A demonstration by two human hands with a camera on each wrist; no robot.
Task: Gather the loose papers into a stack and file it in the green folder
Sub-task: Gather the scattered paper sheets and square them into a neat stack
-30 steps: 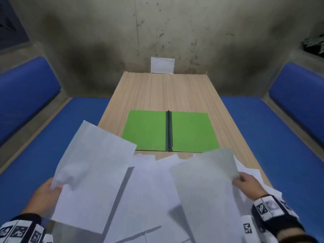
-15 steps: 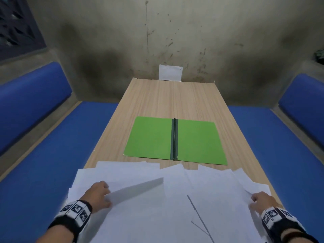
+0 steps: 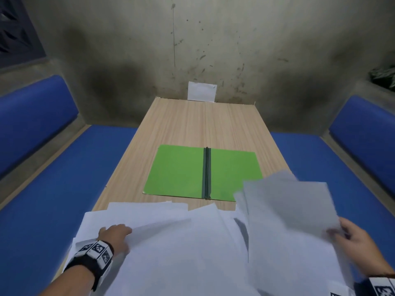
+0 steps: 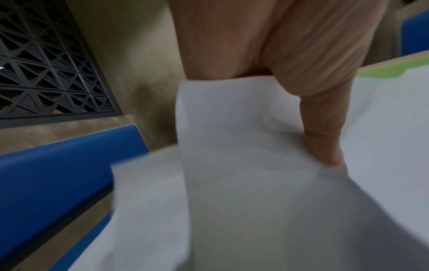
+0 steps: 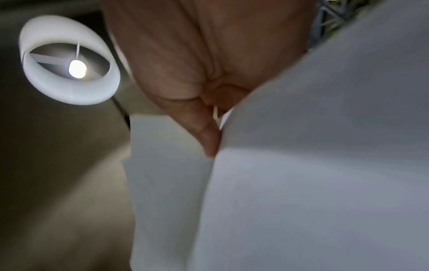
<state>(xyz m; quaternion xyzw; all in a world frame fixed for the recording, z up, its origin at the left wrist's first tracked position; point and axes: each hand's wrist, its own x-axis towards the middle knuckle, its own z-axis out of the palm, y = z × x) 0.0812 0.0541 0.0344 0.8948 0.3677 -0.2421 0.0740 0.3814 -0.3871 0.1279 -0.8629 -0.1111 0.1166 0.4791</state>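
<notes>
The green folder (image 3: pixel 181 171) lies open and flat in the middle of the wooden table (image 3: pixel 203 124), dark spine upward. White loose papers (image 3: pixel 181 242) are spread in an overlapping heap at the table's near end. My left hand (image 3: pixel 116 232) lies on the heap's left side and pinches the edge of a sheet (image 4: pixel 232 119) between thumb (image 4: pixel 325 137) and fingers. At the right, my right hand (image 3: pixel 352 236) pinches a couple of raised sheets (image 3: pixel 286 206) by their right edge, thumb (image 5: pixel 209 139) on top. These sheets hide the folder's near right corner.
A small white card (image 3: pixel 202 91) leans on the stained wall at the table's far end. Blue padded benches run along the left (image 3: pixel 64 189) and right (image 3: pixel 342 167). A dark lattice window (image 4: pixel 46 73) is at the left, a round lamp (image 5: pixel 69 60) overhead.
A second ago both hands held sheets in the air, then laid them on the heap. Since then the right hand has lifted sheets up at the right; the left hand has stayed low.
</notes>
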